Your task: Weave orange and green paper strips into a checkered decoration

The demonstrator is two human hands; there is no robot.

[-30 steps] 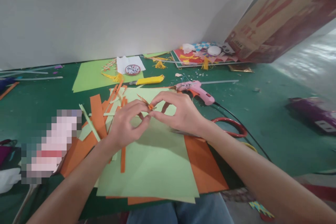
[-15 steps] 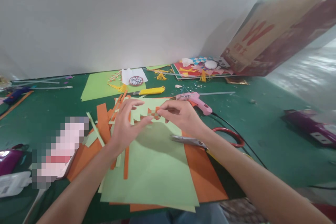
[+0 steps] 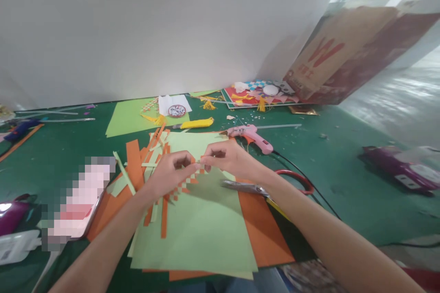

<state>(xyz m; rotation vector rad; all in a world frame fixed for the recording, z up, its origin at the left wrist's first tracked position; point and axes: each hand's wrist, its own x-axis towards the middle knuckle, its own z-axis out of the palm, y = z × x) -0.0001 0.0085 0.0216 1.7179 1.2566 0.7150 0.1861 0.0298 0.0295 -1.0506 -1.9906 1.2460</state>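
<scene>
A small woven piece of orange and pale green paper strips (image 3: 188, 182) hangs between my hands, over the pale green sheets (image 3: 209, 233). My left hand (image 3: 173, 171) pinches its upper edge between thumb and fingers. Right beside it, my right hand (image 3: 228, 159) pinches the same piece near its upper right end. The fingertips nearly meet and hide part of the weave. Loose orange and green strips (image 3: 165, 215) lie left of the piece. Scissors with red and yellow handles (image 3: 244, 187) rest under my right forearm.
A pink glue gun (image 3: 256, 137) and a yellow cutter (image 3: 197, 123) lie behind the sheets. A blurred phone (image 3: 80, 197) is at the left, a purple tool (image 3: 400, 169) at the right. A paper bag (image 3: 323, 64) stands at the back right.
My left hand has closed from spread fingers onto the woven piece. Both hands have come together and sit slightly lower; more of the weave shows below them. The view has shifted slightly.
</scene>
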